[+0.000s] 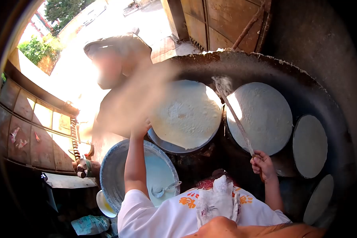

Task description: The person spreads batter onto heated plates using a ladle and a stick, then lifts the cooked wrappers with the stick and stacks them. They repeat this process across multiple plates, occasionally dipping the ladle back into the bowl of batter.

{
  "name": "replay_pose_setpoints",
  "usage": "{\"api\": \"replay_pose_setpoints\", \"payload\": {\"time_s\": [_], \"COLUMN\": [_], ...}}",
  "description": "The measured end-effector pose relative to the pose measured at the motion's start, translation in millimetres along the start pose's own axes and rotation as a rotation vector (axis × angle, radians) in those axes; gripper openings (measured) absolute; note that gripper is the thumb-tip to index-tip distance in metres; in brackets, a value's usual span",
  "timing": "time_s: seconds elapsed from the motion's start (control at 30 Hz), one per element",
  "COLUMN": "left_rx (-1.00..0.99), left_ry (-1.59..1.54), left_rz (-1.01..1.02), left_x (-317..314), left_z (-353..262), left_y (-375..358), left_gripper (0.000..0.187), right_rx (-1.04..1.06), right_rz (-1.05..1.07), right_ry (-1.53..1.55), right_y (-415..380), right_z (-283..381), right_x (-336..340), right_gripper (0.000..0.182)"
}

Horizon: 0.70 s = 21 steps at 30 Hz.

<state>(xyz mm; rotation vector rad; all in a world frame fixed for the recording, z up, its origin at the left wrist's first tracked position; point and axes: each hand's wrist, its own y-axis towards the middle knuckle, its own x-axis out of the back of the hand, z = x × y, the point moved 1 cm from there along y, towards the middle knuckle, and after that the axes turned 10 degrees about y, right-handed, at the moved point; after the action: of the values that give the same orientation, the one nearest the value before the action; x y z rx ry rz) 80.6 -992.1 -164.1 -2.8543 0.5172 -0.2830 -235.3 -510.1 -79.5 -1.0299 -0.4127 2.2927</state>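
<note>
My right hand (262, 164) is closed round the handle of a long stick (238, 123), whose frayed pale tip lies between two round griddles. My left hand (141, 126) is stretched out at the left edge of the nearer griddle; its fingers are blurred, and whether they grip anything is unclear. A thin pale flatbread (186, 115) covers most of that griddle, showing the metal rim along the lower left. Pale batter coats the griddle to the right (261, 117). Beneath my left arm stands a large tub (107, 174) of white batter with a ladle (158, 192) in it.
More coated griddles (310, 146) curve round to the right inside a dark circular rim (265, 57). A person in a cap (125, 47) stands beyond the left griddle, partly behind a blurred tan shape (135, 95). A small yellow-white bowl (106, 204) sits beside the tub.
</note>
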Motion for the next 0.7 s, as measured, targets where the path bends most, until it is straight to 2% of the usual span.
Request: {"api": "replay_pose_setpoints", "payload": {"time_s": [0.03, 0.1, 0.17, 0.2, 0.27, 0.37, 0.43, 0.5, 0.53, 0.57, 0.63, 0.7], "left_rx": [-0.012, -0.085, -0.106, -0.118, -0.398, -0.490, -0.537, -0.693, -0.812, -0.881, -1.028, -1.241], "left_ry": [0.252, 0.458, 0.358, 0.319, 0.473, 0.673, 0.769, 0.749, 0.716, 0.754, 0.817, 0.992], "left_rz": [-0.132, -0.298, -0.288, -0.266, -0.280, -0.376, -0.453, -0.532, -0.549, -0.545, -0.517, -0.320], "left_x": [9.6, 11.9, -27.1, -38.5, -56.0, -115.9, -143.8, -169.1, -178.8, -186.6, -202.4, -214.3], "left_z": [18.4, 31.9, -47.0, -66.8, -97.0, -161.2, -174.9, -186.5, -189.4, -194.3, -205.6, -227.0], "left_y": [29.6, 67.8, 6.5, -3.2, -31.0, -106.1, -147.0, -177.2, -193.5, -208.6, -241.0, -275.6], "left_gripper": [0.080, 0.077, 0.077, 0.078, 0.074, 0.070, 0.050, 0.023, 0.037, 0.037, 0.038, 0.043], "right_rx": [0.008, -0.012, -0.020, -0.008, 0.009, 0.025, 0.043, 0.104, 0.134, 0.194, 0.294, 0.355], "right_rz": [0.042, 0.097, 0.081, 0.073, 0.046, 0.126, 0.148, 0.183, 0.194, 0.179, 0.062, -0.094], "right_ry": [0.014, -0.028, -0.066, -0.072, -0.092, -0.074, -0.051, -0.044, -0.048, -0.072, -0.134, -0.113], "right_y": [15.9, 38.4, 50.8, 53.0, 55.1, 70.1, 77.2, 92.7, 97.7, 103.9, 99.0, 84.2], "right_z": [5.8, 20.0, 39.1, 47.4, 65.8, 81.2, 84.7, 84.5, 76.9, 63.8, 41.2, 27.3], "right_x": [0.8, 10.8, 16.5, 18.2, 26.7, 44.6, 39.9, 23.0, 13.3, 3.2, -22.0, -27.6], "right_gripper": [0.029, 0.029, 0.029, 0.029, 0.030, 0.030, 0.031, 0.032, 0.033, 0.037, 0.027, 0.013]}}
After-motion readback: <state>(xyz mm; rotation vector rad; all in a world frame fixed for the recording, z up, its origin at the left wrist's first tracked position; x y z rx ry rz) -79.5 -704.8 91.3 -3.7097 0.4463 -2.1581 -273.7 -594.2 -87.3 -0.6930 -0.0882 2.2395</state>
